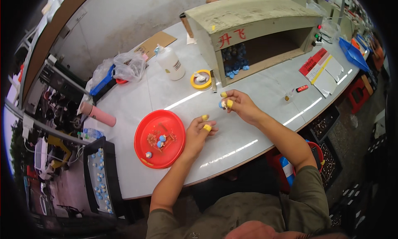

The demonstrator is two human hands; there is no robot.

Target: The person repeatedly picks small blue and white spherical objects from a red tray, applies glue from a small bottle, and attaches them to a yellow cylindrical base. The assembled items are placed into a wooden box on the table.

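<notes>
My right hand [242, 106] pinches a small blue-and-white figurine [222, 105] between thumb and fingertips, raised a little over the grey table [248, 135]. To its left, my left hand [199, 133] has its fingers apart and nothing visible between them. Yellow tape is wrapped round fingertips on both hands. Beside my left wrist lies a round red tray [143, 133]. Several small blue-and-white figurines [161, 142] sit in it on a printed pattern.
A boxy metal machine [253, 23] stands at the back, blue pieces [235, 59] in its opening. Nearby are a white bottle [170, 63], yellow tape roll [200, 80] and pink flask [98, 114]. A black crate [114, 177] of figurines adjoins the left edge; papers [321, 71] lie right.
</notes>
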